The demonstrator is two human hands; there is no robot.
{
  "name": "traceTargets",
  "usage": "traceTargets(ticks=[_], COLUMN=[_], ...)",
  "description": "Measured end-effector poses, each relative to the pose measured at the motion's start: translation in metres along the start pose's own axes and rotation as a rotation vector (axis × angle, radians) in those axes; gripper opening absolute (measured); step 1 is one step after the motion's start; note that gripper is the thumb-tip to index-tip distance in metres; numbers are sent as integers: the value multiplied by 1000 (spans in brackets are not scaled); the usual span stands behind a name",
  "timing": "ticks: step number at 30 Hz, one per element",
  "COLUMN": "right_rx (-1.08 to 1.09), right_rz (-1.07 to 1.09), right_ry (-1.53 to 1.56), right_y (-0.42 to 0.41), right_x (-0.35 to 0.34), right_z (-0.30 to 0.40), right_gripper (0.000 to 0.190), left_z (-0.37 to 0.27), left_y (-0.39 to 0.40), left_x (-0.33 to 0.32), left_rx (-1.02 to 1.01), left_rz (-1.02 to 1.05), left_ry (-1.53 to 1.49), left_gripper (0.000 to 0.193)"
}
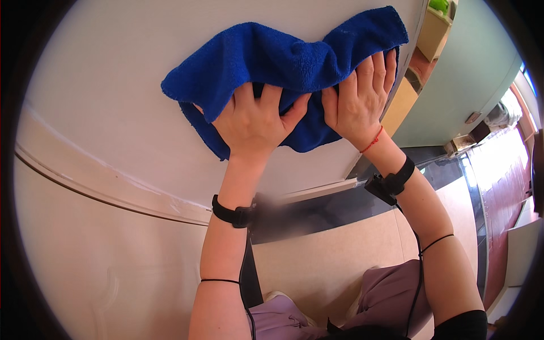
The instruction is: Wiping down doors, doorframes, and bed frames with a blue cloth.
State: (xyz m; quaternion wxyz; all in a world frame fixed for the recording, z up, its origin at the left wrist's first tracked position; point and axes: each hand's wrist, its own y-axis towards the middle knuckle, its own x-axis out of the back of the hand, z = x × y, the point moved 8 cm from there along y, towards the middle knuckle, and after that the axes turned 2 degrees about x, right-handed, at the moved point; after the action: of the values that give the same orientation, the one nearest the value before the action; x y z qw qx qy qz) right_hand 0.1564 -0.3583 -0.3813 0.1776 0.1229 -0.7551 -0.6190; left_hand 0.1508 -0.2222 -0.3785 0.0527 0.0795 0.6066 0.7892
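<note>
A blue terry cloth [297, 63] lies spread and creased against a flat, pale door-like panel [127, 140]. My left hand [255, 119] rests on its lower left part, palm down, with the cloth's upper layer folded over some fingertips. To the right, my right hand [361, 93] presses flat on the cloth near the panel's right edge, fingers spread and their tips partly beneath a fold. Both thumbs point toward each other, a small gap between them. The palms' undersides are hidden. Each wrist bears a black strap, and a thin red cord circles the right wrist.
A pale frame and another panel [127, 255] stand at the left. A dark threshold strip [314, 216] crosses the tiled floor [331, 250] below. At the right are a pale green panel [459, 76], a reddish floor [501, 204] and a box-like cream object [433, 34]. Black cables run along both arms.
</note>
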Motion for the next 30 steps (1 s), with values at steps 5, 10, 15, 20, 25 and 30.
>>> traceTargets(ticks=[5,10,15,20,25,30], right_rx=[1,5,6,1,1,2], right_rz=[-6,-18,-16,-9,-14,-19], right_ry=[4,7,2,-2,2,1], right_y=[0,0,1,1,2,1], right_x=[0,0,0,0,0,0], right_z=[0,0,1,1,1,1], right_gripper=[38,38,38,38,38,38], left_z=[1,1,1,1,1,1], left_y=[0,-1,-1,0,0,0], left_x=[0,0,0,1,1,2], left_rx=[3,4,6,2,1,-5], left_rz=[-1,2,-11,-19,-10,-16], left_ry=[-11,-12,-19,-23,-14,-11], left_gripper=[58,59,59,59,59,58])
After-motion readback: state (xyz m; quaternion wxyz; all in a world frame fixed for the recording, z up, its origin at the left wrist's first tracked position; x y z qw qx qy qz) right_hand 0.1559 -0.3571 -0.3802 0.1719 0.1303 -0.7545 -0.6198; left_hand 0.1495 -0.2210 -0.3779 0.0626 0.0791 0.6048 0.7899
